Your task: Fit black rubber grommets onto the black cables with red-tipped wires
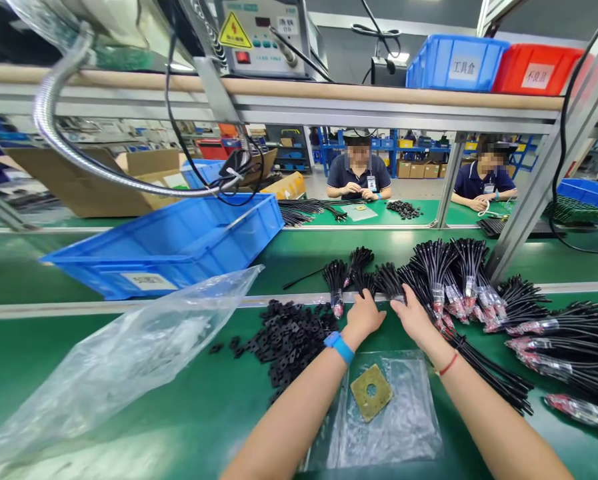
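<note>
View: one head-worn camera, looking from the person's own seat at the bench.
Facing: forward and down across a green assembly bench.
Nearest: the left hand and right hand, lower centre.
Farthest: a seated co-worker, opposite, seen beneath an overhead shelf rail.

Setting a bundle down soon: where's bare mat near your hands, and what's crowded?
Bare green mat lies between the crumpled plastic bag and your left forearm, below the black rubber pieces. A smaller patch lies right of your right forearm, below the black cable bundles. Bundles crowd ahead of your left hand and right hand.
</note>
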`<state>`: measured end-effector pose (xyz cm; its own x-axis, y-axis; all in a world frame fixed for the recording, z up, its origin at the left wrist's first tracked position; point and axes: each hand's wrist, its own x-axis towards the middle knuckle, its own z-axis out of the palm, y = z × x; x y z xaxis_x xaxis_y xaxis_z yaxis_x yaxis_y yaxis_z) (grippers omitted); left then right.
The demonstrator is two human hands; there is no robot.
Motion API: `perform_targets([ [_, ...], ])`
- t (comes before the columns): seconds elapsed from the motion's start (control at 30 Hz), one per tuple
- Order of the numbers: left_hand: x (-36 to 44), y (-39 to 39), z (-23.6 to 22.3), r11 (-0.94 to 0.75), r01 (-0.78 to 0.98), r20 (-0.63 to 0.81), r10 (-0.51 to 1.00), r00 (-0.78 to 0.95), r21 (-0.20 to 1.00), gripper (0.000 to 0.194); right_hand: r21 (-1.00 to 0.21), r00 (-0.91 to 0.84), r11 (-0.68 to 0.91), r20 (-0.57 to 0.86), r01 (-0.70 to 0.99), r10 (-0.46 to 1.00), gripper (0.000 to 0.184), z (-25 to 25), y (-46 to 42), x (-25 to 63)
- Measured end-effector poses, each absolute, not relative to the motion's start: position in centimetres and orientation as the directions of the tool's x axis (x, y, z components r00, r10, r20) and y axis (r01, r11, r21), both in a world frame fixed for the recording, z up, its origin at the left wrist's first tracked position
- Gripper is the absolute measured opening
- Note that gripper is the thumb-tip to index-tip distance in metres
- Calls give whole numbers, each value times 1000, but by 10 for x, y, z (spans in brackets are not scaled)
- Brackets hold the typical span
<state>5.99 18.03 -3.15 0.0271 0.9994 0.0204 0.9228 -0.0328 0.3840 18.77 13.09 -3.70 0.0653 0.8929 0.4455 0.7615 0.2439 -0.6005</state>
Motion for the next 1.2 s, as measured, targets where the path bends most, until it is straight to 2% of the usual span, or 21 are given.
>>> perform_targets([
  [0.1, 56, 196, -26, -46, 942, 58, 998, 28, 332, 45, -676, 83, 235, 403, 699, 912, 58, -16, 96, 205],
  [0.17, 40, 210, -16, -85, 950, 131, 990, 48, 300, 35, -852, 99, 259, 337, 456, 936, 60, -1, 68, 215],
  [0.23, 19, 218, -3, -138, 954, 185, 979, 90, 265, 32, -962, 111, 182, 208, 204, 972, 61, 15, 44, 224],
  [0.33, 1, 208, 15, -223, 951, 270, 949, 163, 212, 39, -999, 89, 6, 2, -45, 996, 64, 33, 28, 231],
  [0.4, 2, 184, 28, -284, 941, 382, 903, 197, 187, 50, -996, 73, -36, -43, -87, 996, 63, 42, 26, 232],
  [0.47, 9, 152, 41, -434, 884, 661, 717, 221, 175, 51, -997, 43, -34, -37, -63, 998, 60, 50, 26, 231],
  [0.5, 13, 135, 47, -570, 814, 722, 609, 328, 111, 51, -998, 11, -42, -42, -51, 999, 60, 54, 26, 230],
  [0.53, 18, 119, 53, -718, 696, 705, 505, 498, 23, 49, -997, -34, -55, -54, -51, 998, 60, 59, 25, 228],
  [0.57, 23, 105, 59, -824, 565, 617, 430, 659, -29, 49, -995, -94, -78, -72, -69, 993, 60, 64, 23, 227],
  [0.6, 26, 94, 65, -865, 501, 544, 419, 727, -3, 47, -989, -169, -106, -87, -107, 982, 58, 70, 21, 227],
  [0.63, 29, 85, 71, -866, 493, 529, 456, 716, 80, 41, -978, -251, -128, -84, -165, 964, 55, 75, 19, 226],
  [0.67, 31, 79, 76, -843, 494, 506, 528, 682, 214, 36, -963, -323, -130, -48, -237, 945, 52, 81, 17, 227],
  [0.73, 30, 72, 83, -678, 437, 410, 719, 562, 591, 27, -921, -359, -44, 106, -386, 927, 49, 92, 15, 228],
  [0.8, 27, 68, 86, -348, 202, 193, 820, 539, 916, 25, -881, -200, 147, 260, -451, 945, 43, 99, 16, 229],
  [0.83, 25, 66, 86, -146, 52, 87, 801, 592, 988, 26, -875, -89, 238, 302, -422, 949, 38, 101, 17, 228],
  [0.9, 23, 60, 83, 209, -188, 4, 657, 754, 960, 30, -898, 43, 316, 319, -306, 947, 32, 101, 19, 222],
  [0.97, 23, 52, 77, 400, -354, 110, 520, 847, 845, 34, -926, -31, 291, 307, -242, 951, 39, 97, 21, 213],
  [1.07, 27, 38, 71, 507, -478, 258, 443, 858, 718, 30, -922, -306, 235, 330, -308, 893, 56, 90, 22, 200],
  [1.13, 29, 31, 68, 547, -496, 250, 463, 850, 674, 26, -914, -430, 159, 322, -373, 844, 58, 87, 22, 194],
  [1.2, 30, 27, 68, 566, -495, 190, 512, 838, 660, 26, -908, -480, 73, 285, -412, 830, 56, 86, 23, 191],
])
